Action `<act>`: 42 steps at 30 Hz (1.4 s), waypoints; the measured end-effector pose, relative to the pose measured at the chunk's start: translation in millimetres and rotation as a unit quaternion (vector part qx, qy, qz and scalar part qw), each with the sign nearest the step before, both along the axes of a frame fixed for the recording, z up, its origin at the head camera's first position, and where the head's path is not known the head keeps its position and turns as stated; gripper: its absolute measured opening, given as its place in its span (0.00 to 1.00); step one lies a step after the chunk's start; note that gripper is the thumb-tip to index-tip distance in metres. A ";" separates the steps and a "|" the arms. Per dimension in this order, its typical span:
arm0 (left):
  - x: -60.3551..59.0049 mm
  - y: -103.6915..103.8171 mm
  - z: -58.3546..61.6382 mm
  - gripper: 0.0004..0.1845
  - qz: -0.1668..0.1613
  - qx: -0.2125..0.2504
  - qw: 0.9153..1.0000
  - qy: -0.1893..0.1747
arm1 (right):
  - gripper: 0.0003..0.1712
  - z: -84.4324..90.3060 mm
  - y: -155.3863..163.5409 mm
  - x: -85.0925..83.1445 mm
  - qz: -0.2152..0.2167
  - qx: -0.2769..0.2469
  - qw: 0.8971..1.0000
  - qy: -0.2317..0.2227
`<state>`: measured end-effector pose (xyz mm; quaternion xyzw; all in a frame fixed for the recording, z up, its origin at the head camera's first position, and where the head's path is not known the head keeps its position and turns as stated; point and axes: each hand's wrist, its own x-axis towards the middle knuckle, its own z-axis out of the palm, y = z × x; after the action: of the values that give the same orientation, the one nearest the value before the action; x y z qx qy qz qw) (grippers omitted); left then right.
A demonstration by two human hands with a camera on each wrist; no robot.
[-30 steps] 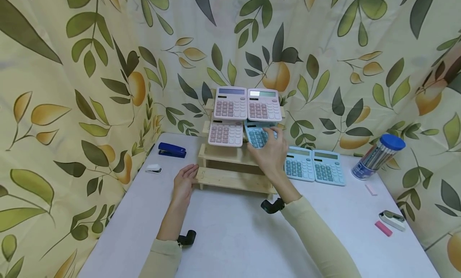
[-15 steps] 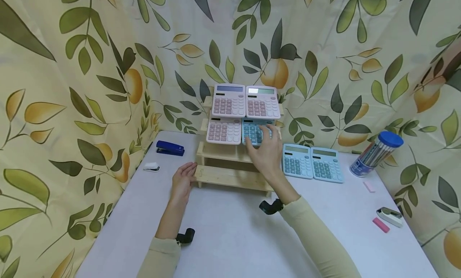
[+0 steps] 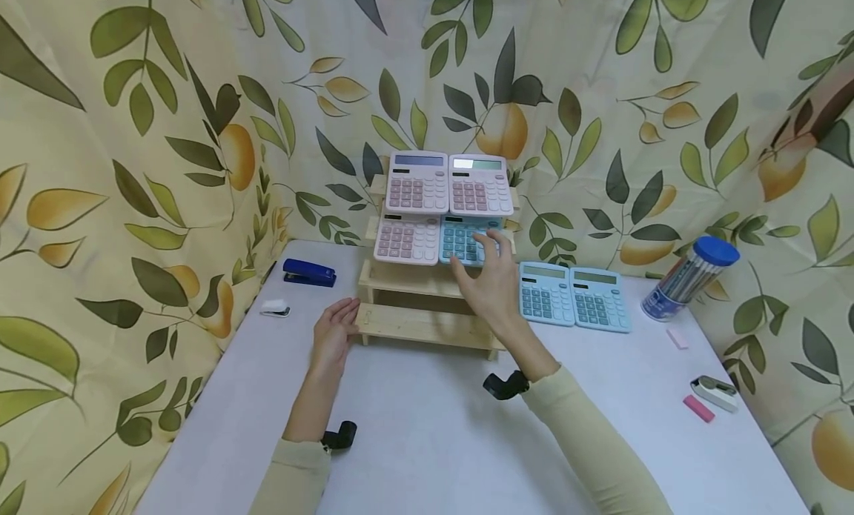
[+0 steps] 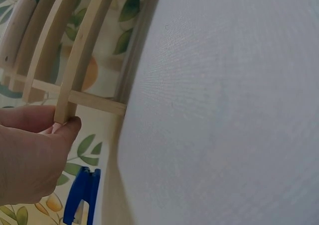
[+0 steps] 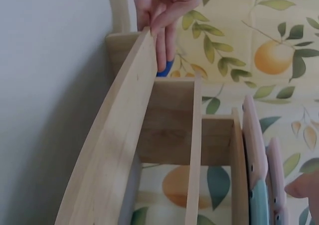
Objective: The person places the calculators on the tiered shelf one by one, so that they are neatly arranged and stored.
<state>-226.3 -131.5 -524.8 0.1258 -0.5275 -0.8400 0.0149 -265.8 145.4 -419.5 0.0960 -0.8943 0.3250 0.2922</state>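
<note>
Leafy backdrop, white table point(image 3: 434, 433): right hand point(image 3: 490, 281), fingers relaxed, touches blue calc point(image 3: 463, 241) w/ fingertips — light, stiff, slick plastic, best gripped by side edges; left hand point(image 3: 333, 333), fingers loosely curled, steadies rack point(image 3: 427, 324).

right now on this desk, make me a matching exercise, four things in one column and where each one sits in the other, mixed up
Things:
1. blue stapler
2. pen tub with the blue lid
3. blue calculator under the right hand
4. pink eraser

Places:
A. second tier of the wooden rack, right side
B. near right edge of the table, beside a small grey stapler
C. table, left of the rack
D. far right of the table, by the curtain

Pairs: 1-C, 2-D, 3-A, 4-B
</note>
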 end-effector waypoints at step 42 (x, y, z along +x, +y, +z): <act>2.6 2.2 2.5 0.39 0.003 0.001 1.000 -0.011 | 0.37 -52.9 127.9 15.0 -0.075 0.022 0.986 -0.145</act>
<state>-223.7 -129.2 -522.4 0.1368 -0.5264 -0.8391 0.0110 -250.8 273.4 -472.3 -0.0134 -0.9387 0.2933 0.1809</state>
